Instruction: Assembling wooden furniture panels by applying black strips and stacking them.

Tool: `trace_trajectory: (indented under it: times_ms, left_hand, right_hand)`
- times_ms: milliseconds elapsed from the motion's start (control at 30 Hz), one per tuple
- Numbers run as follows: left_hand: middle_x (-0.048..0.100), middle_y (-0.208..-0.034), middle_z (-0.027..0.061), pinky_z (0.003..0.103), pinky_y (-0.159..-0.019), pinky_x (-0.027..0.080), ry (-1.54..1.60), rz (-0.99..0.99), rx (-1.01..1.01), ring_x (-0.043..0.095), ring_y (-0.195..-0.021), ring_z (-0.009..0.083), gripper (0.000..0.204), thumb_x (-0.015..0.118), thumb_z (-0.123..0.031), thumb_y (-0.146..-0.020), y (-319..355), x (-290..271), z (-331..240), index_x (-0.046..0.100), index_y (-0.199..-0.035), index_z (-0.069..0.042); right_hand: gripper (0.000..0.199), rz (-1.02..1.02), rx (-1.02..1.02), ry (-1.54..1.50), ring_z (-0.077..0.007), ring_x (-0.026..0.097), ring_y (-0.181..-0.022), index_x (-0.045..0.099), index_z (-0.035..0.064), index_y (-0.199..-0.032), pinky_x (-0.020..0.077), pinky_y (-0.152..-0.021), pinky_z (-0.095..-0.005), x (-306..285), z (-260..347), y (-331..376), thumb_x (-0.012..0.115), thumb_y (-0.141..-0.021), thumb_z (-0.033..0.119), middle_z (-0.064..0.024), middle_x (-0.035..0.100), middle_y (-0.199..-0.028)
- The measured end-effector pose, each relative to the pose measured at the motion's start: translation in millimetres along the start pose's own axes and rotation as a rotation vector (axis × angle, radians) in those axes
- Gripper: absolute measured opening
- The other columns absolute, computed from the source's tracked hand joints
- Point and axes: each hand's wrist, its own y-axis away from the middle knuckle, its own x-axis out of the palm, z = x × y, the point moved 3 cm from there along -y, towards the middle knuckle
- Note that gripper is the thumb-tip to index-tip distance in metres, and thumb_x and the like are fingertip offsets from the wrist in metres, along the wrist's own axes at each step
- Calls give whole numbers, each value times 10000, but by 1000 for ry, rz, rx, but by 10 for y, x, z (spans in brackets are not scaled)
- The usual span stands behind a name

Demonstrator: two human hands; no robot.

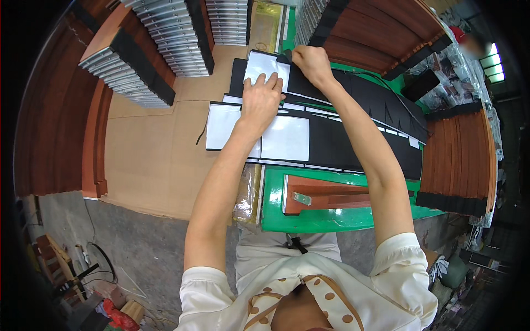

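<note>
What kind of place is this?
Probably a workshop or small assembly shop: stacks of similar reddish-brown parts stand around a green-topped work surface, and the grey floor has loose cables and assorted items at its edges.

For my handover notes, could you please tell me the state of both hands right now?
Left hand: open, fingers spread on the white panel.
Right hand: closed, fingers curled; what it grips cannot be told.
</note>
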Motion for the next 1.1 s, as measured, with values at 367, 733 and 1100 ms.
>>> trace_trajectory:
  times_ms: [367,733,1100]
  left_hand:
    - [615,-774,-7,183,-620,438,1028,-102,-472,546,-689,44,184,659,-125,-848,385,-1262,-472,640,-938,34]
    - [616,-817,25,215,-625,439,1004,-30,-336,539,-687,83,156,653,-6,-791,1374,-1872,-1306,644,-941,34]
    - [646,-898,114,254,-617,481,937,-105,-156,592,-690,159,292,720,7,-687,1789,-1870,-1497,658,-973,13]
  right_hand:
    - [56,-314,-315,-421,-260,614,-615,614,10,-770,493,-534,-321,-1404,699,1226,629,-716,17,-101,618,-699]
    - [257,-129,-345,-640,-227,622,-736,638,30,-911,522,-616,-313,-2045,1035,2483,716,-667,46,-68,645,-879]
    - [247,-18,-199,-753,-227,611,-779,656,42,-932,512,-649,-316,-2012,1101,2948,725,-695,51,-78,630,-882]
